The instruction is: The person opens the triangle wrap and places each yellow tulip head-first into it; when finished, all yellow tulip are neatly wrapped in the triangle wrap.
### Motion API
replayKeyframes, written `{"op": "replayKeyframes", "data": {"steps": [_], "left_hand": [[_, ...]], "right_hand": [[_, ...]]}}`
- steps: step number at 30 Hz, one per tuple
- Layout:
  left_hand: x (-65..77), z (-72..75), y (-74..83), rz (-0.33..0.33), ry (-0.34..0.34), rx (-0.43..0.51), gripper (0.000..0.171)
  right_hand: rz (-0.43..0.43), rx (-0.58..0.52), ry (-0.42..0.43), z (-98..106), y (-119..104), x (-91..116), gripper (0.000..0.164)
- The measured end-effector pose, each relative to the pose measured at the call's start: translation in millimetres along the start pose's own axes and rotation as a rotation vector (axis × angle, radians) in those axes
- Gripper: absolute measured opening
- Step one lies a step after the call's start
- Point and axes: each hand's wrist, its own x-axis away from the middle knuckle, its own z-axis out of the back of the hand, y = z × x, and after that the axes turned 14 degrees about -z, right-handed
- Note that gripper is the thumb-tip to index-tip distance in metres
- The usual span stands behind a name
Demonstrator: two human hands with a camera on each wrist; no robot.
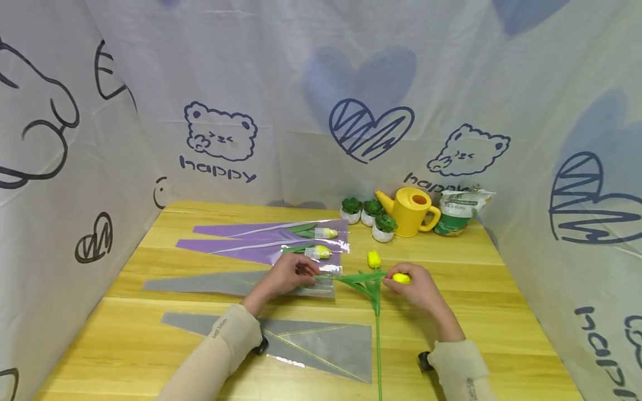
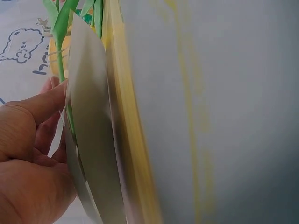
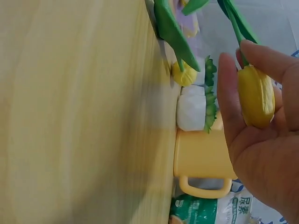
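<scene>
Held tulip (image 1: 358,277): level above the table (image 1: 476,317), head to the right, stem running left to the mouth of the far sleeve (image 1: 210,281); how far in is hard to tell
Right hand (image 1: 419,287): thumb and finger pinch the stem just under the yellow head, which sits before the palm
Left hand (image 1: 291,273): fingers curled, pinching the far sleeve at its mouth, beside the stem
Loose tulip (image 1: 374,259): lies beneath the held one, crossing it; stem toward the near edge
Near sleeve (image 1: 331,348): grey, flat, left of that stem
Purple sleeves (image 1: 225,254): two, behind the left hand; a yellow tulip in each
Back right: three potted plants (image 1: 383,229), watering can (image 1: 407,214), bag (image 1: 458,214)
</scene>
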Motion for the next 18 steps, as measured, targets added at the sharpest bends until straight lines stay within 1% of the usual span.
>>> {"op": "replayKeyframes", "data": {"steps": [3, 5, 8, 11, 15, 18], "left_hand": [[0.1, -0.8, 0.4, 0.002, 0.001, 0.003, 0.018], [0.2, -1.7, 1.1, 0.015, -0.001, 0.006, 0.02], [-0.6, -3.1, 2.3, 0.028, -0.003, 0.016, 0.022], [-1.6, -4.6, 3.1, 0.024, -0.002, 0.032, 0.022], [-2.1, -6.9, 4.0, 0.017, 0.001, 0.053, 0.022], [-2.2, -7.8, 4.2, 0.01, 0.003, 0.052, 0.022]], "right_hand": [[0.031, 0.058, 0.004, 1, 0, -1, 0.007], [0.053, 0.075, 0.008, 0, -1, -2, 0.006], [0.085, 0.084, 0.015, -4, -3, -2, 0.005], [0.101, 0.074, -0.003, -9, -7, -3, 0.005], [0.101, 0.066, -0.021, -18, -14, -4, 0.005], [0.098, 0.068, -0.026, -25, -20, -4, 0.005]]}}
